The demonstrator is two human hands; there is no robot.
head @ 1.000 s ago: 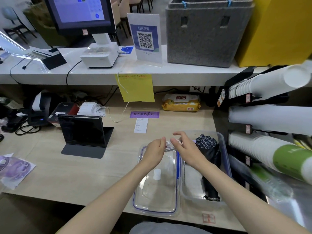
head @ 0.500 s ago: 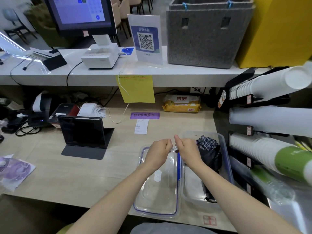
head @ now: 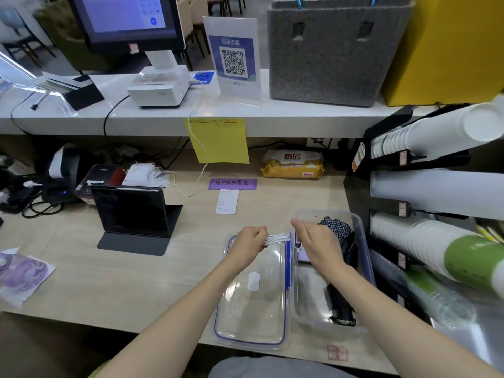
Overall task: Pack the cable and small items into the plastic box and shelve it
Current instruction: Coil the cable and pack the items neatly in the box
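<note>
- your left hand and right hand have drawn apart, fingers clamped on the bundled white cable
- it's pulled taut over the lid, beside the plastic box; not packed yet

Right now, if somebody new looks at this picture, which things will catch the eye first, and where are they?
In the middle, the left hand and the right hand hold a coiled white cable between them, above the clear lid lying on the wooden counter. Right of the lid, the open plastic box holds a folded dark umbrella. On the far right, long stacks of white paper cups lie sideways in a rack.
</note>
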